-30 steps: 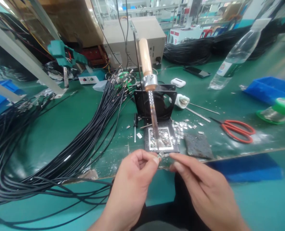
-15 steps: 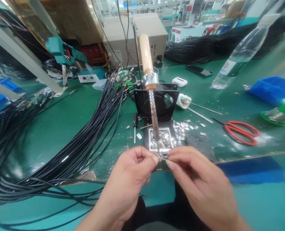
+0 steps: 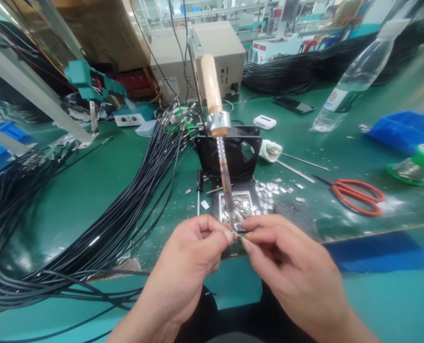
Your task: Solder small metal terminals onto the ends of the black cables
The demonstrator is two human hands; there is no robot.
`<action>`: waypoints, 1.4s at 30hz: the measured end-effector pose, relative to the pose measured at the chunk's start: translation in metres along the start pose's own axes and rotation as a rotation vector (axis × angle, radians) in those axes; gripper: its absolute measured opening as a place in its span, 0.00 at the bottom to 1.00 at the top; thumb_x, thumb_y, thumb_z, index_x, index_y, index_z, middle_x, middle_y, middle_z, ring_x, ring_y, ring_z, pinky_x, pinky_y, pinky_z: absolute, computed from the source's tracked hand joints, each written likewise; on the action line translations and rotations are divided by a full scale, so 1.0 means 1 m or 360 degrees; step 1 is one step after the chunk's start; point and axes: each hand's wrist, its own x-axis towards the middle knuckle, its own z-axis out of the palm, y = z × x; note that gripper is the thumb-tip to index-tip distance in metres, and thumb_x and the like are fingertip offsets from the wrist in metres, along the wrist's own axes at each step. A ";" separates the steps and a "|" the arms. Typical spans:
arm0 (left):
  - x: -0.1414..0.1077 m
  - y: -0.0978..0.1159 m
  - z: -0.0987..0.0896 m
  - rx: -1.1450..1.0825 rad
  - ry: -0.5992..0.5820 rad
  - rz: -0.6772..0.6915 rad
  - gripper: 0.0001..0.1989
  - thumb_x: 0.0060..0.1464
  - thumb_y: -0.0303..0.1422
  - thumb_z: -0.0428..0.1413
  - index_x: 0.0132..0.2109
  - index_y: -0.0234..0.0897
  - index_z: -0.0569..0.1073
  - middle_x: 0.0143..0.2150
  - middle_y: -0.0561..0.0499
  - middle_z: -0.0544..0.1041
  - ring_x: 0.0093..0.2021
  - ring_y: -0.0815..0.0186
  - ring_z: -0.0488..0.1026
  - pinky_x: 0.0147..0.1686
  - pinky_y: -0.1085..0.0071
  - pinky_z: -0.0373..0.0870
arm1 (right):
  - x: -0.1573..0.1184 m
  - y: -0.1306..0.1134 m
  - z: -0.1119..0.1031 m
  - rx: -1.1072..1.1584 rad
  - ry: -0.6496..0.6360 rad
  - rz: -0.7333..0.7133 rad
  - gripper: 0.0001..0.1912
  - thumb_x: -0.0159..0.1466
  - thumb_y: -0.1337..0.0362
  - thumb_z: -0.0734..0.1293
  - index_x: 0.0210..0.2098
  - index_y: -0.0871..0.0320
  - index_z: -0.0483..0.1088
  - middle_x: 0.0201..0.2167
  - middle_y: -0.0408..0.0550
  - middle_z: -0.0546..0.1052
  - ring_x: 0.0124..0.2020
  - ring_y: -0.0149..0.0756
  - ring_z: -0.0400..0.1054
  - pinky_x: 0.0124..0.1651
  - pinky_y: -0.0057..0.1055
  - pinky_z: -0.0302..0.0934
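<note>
A soldering iron (image 3: pixel 213 90) with a wooden handle is clamped pointing down, its tip between my hands. My left hand (image 3: pixel 193 255) pinches a small metal piece (image 3: pixel 234 234) right at the tip. Thumb and fingers of my right hand (image 3: pixel 294 262) are closed on a thin dark wire end (image 3: pixel 243 232) that meets the piece; fine detail is blurred. Behind the fingertips lies a square tray (image 3: pixel 250 195) of small metal parts, with more parts (image 3: pixel 269 190) scattered to its right.
A black fan frame (image 3: pixel 201 155) stands behind the tray. Black cables (image 3: pixel 126 205) cover the left side. On the right are red-handled scissors (image 3: pixel 355 195), a solder spool (image 3: pixel 415 166), a blue bin (image 3: pixel 405 131) and a bottle (image 3: pixel 362 71). A screwdriver (image 3: pixel 199 183) lies left of the tray.
The view has shifted slightly, moving the bench items a little left. My right fingers have shifted at the iron tip, and a dark wire end now shows between them.
</note>
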 end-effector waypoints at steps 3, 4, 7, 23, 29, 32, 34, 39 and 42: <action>0.001 0.000 0.000 0.0000 -0.0001 0.0015 0.14 0.46 0.37 0.66 0.27 0.37 0.69 0.17 0.62 0.58 0.19 0.78 0.50 0.22 0.74 0.49 | -0.001 0.002 0.001 0.0013 -0.0010 0.0003 0.05 0.69 0.69 0.70 0.36 0.54 0.76 0.44 0.41 0.81 0.36 0.23 0.77 0.37 0.15 0.71; 0.000 -0.001 -0.001 -0.0002 0.0002 0.0015 0.13 0.46 0.37 0.66 0.28 0.36 0.70 0.17 0.62 0.58 0.19 0.78 0.50 0.22 0.74 0.49 | -0.001 0.002 0.001 0.0014 -0.0013 0.0005 0.05 0.69 0.69 0.70 0.36 0.54 0.76 0.44 0.41 0.81 0.37 0.23 0.77 0.38 0.15 0.71; 0.000 -0.001 -0.001 0.0000 0.0006 0.0009 0.13 0.46 0.37 0.66 0.28 0.36 0.70 0.16 0.63 0.57 0.19 0.78 0.49 0.22 0.74 0.49 | -0.001 0.003 0.002 0.0017 -0.0011 0.0012 0.05 0.69 0.69 0.70 0.36 0.54 0.76 0.45 0.41 0.81 0.37 0.22 0.77 0.38 0.14 0.71; 0.001 0.002 0.000 -0.0016 0.0003 0.0024 0.12 0.46 0.36 0.66 0.27 0.36 0.70 0.16 0.62 0.58 0.18 0.78 0.50 0.21 0.75 0.49 | 0.009 -0.006 -0.001 -0.0026 0.0022 -0.0096 0.06 0.66 0.73 0.70 0.33 0.58 0.77 0.41 0.43 0.82 0.37 0.18 0.78 0.41 0.06 0.68; 0.001 0.001 -0.001 -0.0028 -0.0006 0.0002 0.12 0.45 0.35 0.66 0.27 0.37 0.70 0.16 0.62 0.58 0.18 0.78 0.50 0.22 0.74 0.49 | 0.010 -0.006 0.000 -0.0053 0.0025 -0.0096 0.06 0.66 0.73 0.70 0.33 0.59 0.77 0.41 0.44 0.82 0.36 0.19 0.78 0.40 0.07 0.68; 0.001 0.002 -0.001 -0.0032 -0.0004 -0.0006 0.13 0.44 0.35 0.67 0.27 0.37 0.69 0.17 0.62 0.58 0.18 0.78 0.50 0.22 0.74 0.49 | 0.010 -0.007 -0.001 -0.0064 0.0033 -0.0100 0.06 0.66 0.73 0.70 0.32 0.59 0.77 0.40 0.44 0.82 0.36 0.19 0.78 0.40 0.07 0.68; 0.001 0.003 -0.001 -0.0040 -0.0007 -0.0010 0.13 0.44 0.36 0.67 0.27 0.37 0.69 0.17 0.62 0.59 0.18 0.78 0.50 0.21 0.74 0.48 | 0.010 -0.007 -0.001 -0.0067 0.0036 -0.0096 0.06 0.65 0.73 0.70 0.32 0.59 0.77 0.40 0.44 0.82 0.37 0.19 0.78 0.41 0.07 0.68; 0.000 0.003 0.000 -0.0038 -0.0006 -0.0013 0.13 0.44 0.36 0.67 0.27 0.36 0.69 0.17 0.61 0.60 0.18 0.78 0.50 0.22 0.74 0.49 | 0.009 -0.007 0.000 -0.0054 0.0021 -0.0094 0.06 0.66 0.73 0.70 0.32 0.59 0.78 0.41 0.44 0.82 0.36 0.19 0.78 0.41 0.07 0.69; 0.001 0.003 0.000 -0.0022 -0.0002 -0.0006 0.13 0.45 0.36 0.67 0.27 0.36 0.70 0.17 0.62 0.59 0.18 0.78 0.50 0.22 0.74 0.49 | 0.010 -0.007 -0.001 -0.0046 0.0022 -0.0089 0.06 0.66 0.73 0.70 0.33 0.59 0.78 0.40 0.44 0.82 0.35 0.19 0.78 0.39 0.07 0.69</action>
